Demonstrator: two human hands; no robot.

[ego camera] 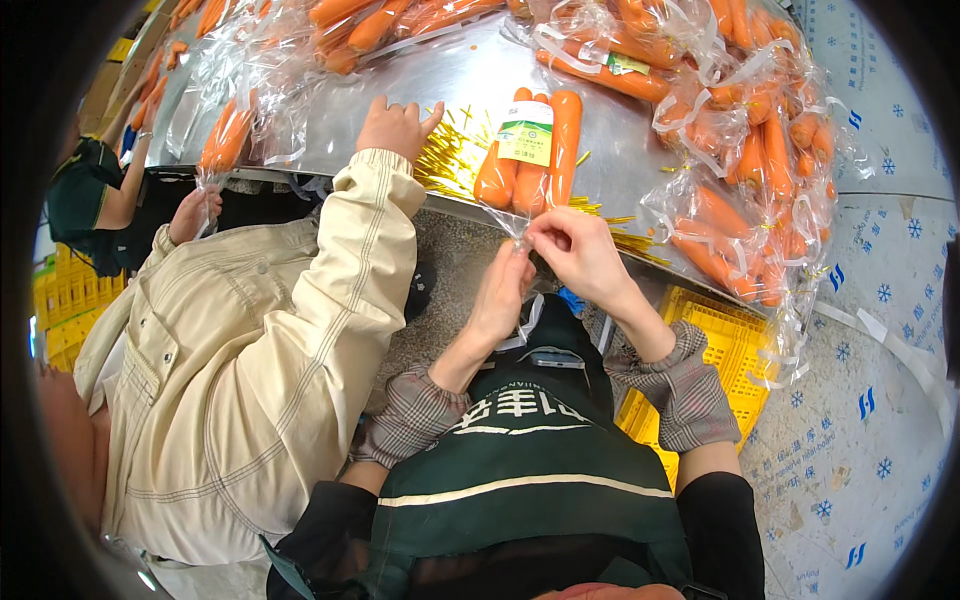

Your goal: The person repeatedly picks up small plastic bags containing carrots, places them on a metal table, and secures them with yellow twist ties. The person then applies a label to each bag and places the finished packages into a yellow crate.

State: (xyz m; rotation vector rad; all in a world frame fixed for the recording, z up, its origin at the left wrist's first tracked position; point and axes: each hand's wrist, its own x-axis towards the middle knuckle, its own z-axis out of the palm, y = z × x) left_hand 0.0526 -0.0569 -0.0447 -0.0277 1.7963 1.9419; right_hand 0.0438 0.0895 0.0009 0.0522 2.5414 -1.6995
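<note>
A clear plastic bag of carrots (530, 176) with a green and yellow label lies at the front edge of the steel table (457, 75). Its gathered neck hangs over that edge, pinched in the fingers of my left hand (501, 289). My right hand (577, 251) closes thumb and finger at the same gathered neck; whether a tie is between them is too small to tell. Gold twist ties (442, 154) are spread loose on the steel to the left of the bag, and more gold ties (637, 244) stick out under its right side.
Bagged carrots (757, 150) are heaped on the right, with more bags (360, 30) at the back. Close on my left, a co-worker's hand (390, 131) reaches to the ties; the other holds a carrot bag (229, 139). A yellow crate (720, 337) stands below the table.
</note>
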